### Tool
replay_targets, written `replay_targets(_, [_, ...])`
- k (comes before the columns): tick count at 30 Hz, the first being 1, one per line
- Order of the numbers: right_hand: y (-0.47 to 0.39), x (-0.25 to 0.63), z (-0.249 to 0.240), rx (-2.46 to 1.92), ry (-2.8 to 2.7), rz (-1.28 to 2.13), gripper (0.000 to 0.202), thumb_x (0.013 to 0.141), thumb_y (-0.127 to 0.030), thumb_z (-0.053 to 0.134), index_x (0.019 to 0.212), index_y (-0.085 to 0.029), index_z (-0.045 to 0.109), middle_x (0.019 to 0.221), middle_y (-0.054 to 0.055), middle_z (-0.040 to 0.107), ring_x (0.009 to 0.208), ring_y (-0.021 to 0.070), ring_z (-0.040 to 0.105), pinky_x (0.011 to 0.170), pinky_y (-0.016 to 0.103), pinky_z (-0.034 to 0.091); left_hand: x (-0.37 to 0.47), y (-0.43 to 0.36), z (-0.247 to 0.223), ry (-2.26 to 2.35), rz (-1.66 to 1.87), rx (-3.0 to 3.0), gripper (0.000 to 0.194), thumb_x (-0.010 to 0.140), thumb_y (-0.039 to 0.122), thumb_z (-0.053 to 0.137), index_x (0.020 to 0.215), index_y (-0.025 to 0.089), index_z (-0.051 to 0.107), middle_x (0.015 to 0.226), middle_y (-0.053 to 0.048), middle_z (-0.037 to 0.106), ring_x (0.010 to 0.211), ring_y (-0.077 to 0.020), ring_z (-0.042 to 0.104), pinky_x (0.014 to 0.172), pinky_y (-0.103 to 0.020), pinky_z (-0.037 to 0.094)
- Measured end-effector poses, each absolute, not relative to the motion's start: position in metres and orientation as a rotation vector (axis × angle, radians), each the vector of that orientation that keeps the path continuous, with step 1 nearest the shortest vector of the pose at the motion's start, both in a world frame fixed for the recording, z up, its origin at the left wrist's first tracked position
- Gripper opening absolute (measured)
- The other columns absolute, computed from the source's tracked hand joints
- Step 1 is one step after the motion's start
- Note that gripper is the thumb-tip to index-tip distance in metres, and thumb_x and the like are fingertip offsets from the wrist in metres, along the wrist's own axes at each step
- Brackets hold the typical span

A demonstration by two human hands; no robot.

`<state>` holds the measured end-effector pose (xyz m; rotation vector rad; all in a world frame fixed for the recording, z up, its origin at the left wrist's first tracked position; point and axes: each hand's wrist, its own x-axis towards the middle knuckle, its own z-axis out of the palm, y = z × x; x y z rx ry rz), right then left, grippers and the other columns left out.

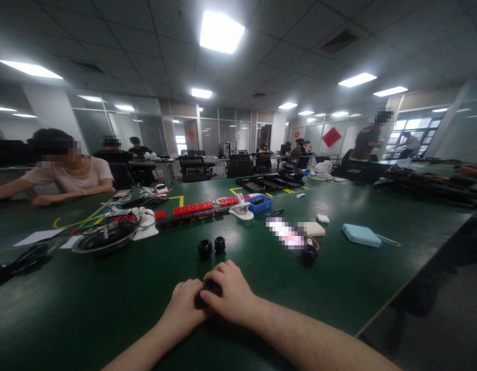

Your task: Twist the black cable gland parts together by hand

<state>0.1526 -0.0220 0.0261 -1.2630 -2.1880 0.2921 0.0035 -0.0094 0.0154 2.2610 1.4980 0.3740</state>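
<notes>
Close in front of me, my left hand [186, 303] and my right hand [231, 291] meet over the green tabletop. Both are closed around a small dark round part [211, 288], mostly covered by my fingers, so its exact kind does not show. My right thumb and fingers grip it from above and the right side, while my left fingers wrap its left side. Just beyond my hands stand two short black ribbed cylinders, one larger cylinder [204, 249] and one smaller cylinder [220, 245], neither touched.
Further right lie a black round piece [308, 255], a cream power bank [312, 229] and a light blue case [361, 235]. A metal bowl [84, 246], red strips [194, 207] and a blue bin [258, 204] are across the table. A person [74, 165] sits at left.
</notes>
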Motion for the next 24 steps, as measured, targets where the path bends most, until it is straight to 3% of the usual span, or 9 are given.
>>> replay_targets(11, [-0.02, 0.153, 0.023, -1.264, -2.176, 0.295, 0.028, 0.075, -0.037, 0.054, 0.095, -0.019, 0.058, 0.086, 0.004, 0.055, 0.084, 0.0182, 0.043, 0.076, 0.031, 0.035, 0.005, -0.012, 0.02, 1.487, 0.376, 2.236, 0.024, 0.066, 0.039, 0.053, 0.078, 0.018, 0.058, 0.087, -0.002, 0.059, 0.084, -0.0202, 0.051, 0.081, -0.034, 0.035])
replay_targets(18, [-0.024, 0.151, 0.028, -1.254, -2.185, 0.266, 0.032, 0.073, -0.027, 0.054, 0.103, -0.018, 0.053, 0.093, 0.004, 0.057, 0.088, 0.0186, 0.043, 0.077, 0.031, 0.033, 0.004, -0.009, 0.016, 1.492, 0.366, 2.276, 0.022, 0.065, 0.037, 0.053, 0.077, 0.019, 0.058, 0.087, -0.003, 0.059, 0.085, -0.0211, 0.051, 0.081, -0.033, 0.034])
replay_targets(24, [-0.029, 0.147, 0.036, -1.22, -2.222, 0.203, 0.022, 0.072, -0.029, 0.055, 0.092, -0.018, 0.053, 0.086, 0.002, 0.057, 0.083, 0.0179, 0.042, 0.074, 0.031, 0.031, 0.003, -0.011, 0.019, 1.502, 0.345, 2.256, 0.022, 0.065, 0.032, 0.053, 0.082, 0.019, 0.057, 0.089, -0.002, 0.059, 0.087, -0.0208, 0.052, 0.082, -0.033, 0.034])
